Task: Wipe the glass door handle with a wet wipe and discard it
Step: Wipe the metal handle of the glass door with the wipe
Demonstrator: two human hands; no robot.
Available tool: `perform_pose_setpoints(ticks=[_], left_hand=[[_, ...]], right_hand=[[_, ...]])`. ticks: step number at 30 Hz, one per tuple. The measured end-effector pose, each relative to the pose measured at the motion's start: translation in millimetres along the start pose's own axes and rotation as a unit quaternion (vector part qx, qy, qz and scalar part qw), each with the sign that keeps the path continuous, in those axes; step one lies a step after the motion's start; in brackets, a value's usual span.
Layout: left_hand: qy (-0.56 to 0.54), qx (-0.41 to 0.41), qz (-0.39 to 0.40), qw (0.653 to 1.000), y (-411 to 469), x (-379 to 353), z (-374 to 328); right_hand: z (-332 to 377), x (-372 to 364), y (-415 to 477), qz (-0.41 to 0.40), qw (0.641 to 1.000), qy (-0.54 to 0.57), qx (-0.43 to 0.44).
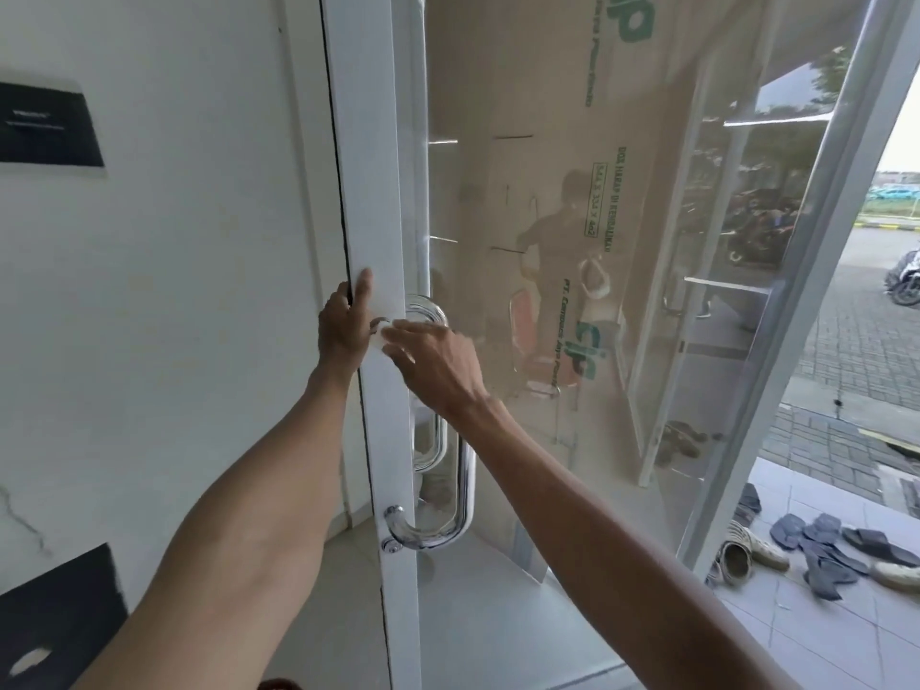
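The chrome door handle (465, 470), a tall U-shaped bar, is mounted on the white door frame (371, 191) of the glass door (647, 341), just toward 6 o'clock from the middle of the view. At its upper end, a small white wet wipe (380, 339) is seen, hardly told apart from the white frame behind it. The wipe is pressed there by the fingertips of the right hand (440, 363), whose fingers are stretched almost straight toward 9 o'clock; whether the thumb also pinches the wipe cannot be told.

At 9 o'clock of the wipe, the frame edge is gripped by the left hand (346, 328): the fingers are curled round the edge and the thumb is laid upward on the frame's face.

A lock cylinder (391, 546) is set just below the handle's lower mount. Behind the glass, toward 1 o'clock, a sheet of cardboard (522, 117) with green lettering is seen. A dark plaque (50, 124) is fixed on the white wall (199, 241) at 10 o'clock. At 4 o'clock, sandals (826, 545) are scattered on the tiled floor (796, 629), and a motorcycle (903, 281) is parked at 3 o'clock.
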State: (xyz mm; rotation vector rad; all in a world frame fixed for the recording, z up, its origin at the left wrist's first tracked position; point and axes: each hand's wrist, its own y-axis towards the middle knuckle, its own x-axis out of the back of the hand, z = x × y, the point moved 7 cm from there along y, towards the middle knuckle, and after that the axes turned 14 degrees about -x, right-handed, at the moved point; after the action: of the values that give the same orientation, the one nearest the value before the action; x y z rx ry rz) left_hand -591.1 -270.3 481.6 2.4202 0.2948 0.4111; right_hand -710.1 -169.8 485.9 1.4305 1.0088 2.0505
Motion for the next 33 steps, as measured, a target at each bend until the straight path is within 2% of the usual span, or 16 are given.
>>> perform_pose_setpoints(ticks=[3,7,9,15,21,33], left_hand=[[-0.010,0.032,0.041,0.999,6.3,2.7,3.4],[-0.018,0.085,0.080,0.993,16.8,6.4,9.0],[-0.006,0.098,0.095,0.991,20.3,5.1,10.1],[0.016,0.136,0.071,0.988,20.1,-0.8,8.6],[0.023,0.151,0.060,0.986,23.3,-5.4,9.5],[-0.012,0.172,0.048,0.984,31.9,-14.8,21.9]], right_hand=[[21.9,-19.7,22.8,0.084,0.993,-0.080,-0.009],[25.0,-27.7,31.3,0.097,0.987,-0.126,-0.020],[18.6,-29.6,27.6,0.072,0.993,-0.095,0.005],[-15.4,-22.7,3.8,-0.075,0.995,0.028,0.067],[-66.2,-17.0,-18.0,-0.122,0.987,0.103,-0.027],[-109.9,-58.4,-66.8,-0.083,0.956,0.162,-0.229]])
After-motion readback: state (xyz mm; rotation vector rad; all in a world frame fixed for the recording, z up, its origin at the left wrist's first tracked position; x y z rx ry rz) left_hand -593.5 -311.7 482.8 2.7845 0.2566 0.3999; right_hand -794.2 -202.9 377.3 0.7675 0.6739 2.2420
